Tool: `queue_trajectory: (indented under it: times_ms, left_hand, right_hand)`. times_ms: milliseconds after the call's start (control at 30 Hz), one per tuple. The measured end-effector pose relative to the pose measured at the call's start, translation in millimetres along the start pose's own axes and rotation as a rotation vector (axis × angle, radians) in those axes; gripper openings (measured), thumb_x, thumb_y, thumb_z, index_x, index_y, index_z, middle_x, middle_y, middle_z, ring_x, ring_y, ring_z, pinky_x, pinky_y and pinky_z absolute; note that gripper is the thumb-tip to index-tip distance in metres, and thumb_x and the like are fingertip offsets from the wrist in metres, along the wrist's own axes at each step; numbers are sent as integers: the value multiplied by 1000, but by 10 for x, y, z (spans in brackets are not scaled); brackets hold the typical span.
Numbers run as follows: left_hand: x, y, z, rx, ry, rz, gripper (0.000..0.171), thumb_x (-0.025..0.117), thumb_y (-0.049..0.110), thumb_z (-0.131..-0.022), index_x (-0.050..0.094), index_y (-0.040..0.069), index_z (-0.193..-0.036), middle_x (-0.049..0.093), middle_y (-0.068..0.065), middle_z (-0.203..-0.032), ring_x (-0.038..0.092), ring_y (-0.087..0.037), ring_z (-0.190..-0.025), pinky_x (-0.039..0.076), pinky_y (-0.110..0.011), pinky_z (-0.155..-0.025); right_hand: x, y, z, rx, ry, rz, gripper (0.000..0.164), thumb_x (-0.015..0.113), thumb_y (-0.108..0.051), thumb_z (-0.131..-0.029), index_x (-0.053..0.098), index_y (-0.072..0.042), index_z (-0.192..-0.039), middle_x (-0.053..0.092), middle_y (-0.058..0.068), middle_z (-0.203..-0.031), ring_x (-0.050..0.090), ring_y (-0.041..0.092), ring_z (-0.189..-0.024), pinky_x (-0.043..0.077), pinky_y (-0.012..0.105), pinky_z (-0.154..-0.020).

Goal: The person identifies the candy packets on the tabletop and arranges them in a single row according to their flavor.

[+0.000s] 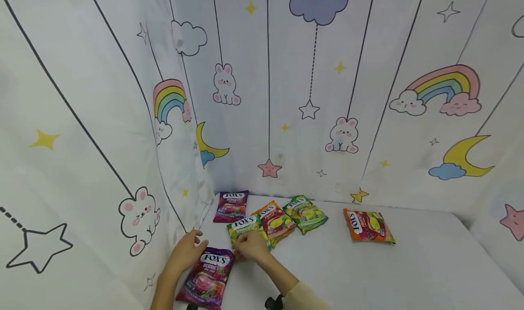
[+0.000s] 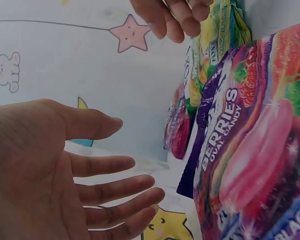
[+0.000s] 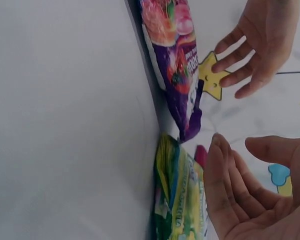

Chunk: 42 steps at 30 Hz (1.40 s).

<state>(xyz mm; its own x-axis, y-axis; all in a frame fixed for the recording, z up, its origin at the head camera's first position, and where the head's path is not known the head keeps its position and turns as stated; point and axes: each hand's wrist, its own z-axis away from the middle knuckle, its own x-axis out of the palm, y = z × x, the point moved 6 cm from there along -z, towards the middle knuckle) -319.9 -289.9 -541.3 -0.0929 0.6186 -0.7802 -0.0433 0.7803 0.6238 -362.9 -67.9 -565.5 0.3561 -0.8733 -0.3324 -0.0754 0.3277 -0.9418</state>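
Observation:
In the head view my left hand (image 1: 185, 251) hovers beside the upper left edge of a purple Fox's Berries candy bag (image 1: 208, 280), which lies nearest to me. Its fingers are extended and apart from the bag in the left wrist view, with nothing in the palm. My right hand (image 1: 251, 246) is over the lower part of a green Fox's candy bag (image 1: 242, 224), hiding some of it. In the right wrist view the fingers of this right hand (image 3: 260, 195) are gently bent, the thumb spread away, and nothing is between them.
Behind lie a second purple Berries bag (image 1: 231, 207), an orange Fruits bag (image 1: 277, 222) partly under the green one, and another green bag (image 1: 305, 213). Farther right is another orange bag (image 1: 370, 227). A patterned white curtain (image 1: 286, 87) borders the white table (image 1: 348, 273).

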Motion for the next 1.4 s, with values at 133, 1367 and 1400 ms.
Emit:
queue_trajectory:
  times_ms: [133, 1367, 1400]
  left_hand:
    - [-13, 64, -89, 35, 21, -17, 40, 67, 24, -100, 62, -5, -126, 69, -18, -108, 67, -35, -100, 52, -55, -88]
    - [264, 79, -918, -10, 153, 85, 46, 61, 22, -97, 58, -13, -127, 65, -30, -110, 64, -45, -103, 51, -58, -88]
    - [262, 81, -923, -9, 159, 83, 46, 61, 21, -96, 58, -13, -126, 65, -31, -110, 64, -45, -102, 51, -58, -89]
  right_hand:
    - [-83, -52, -95, -16, 54, 110, 13, 73, -13, -90, 77, -7, -79, 72, 1, -68, 69, 14, -59, 54, 26, -54]
    - [-457, 192, -719, 72, 209, 100, 15, 75, -19, -95, 73, -4, -98, 70, 4, -76, 71, 20, -68, 55, 30, -59]
    - [-455, 198, -728, 70, 210, 99, 15, 75, -19, -96, 73, -4, -98, 70, 4, -75, 72, 21, -68, 56, 31, -58]
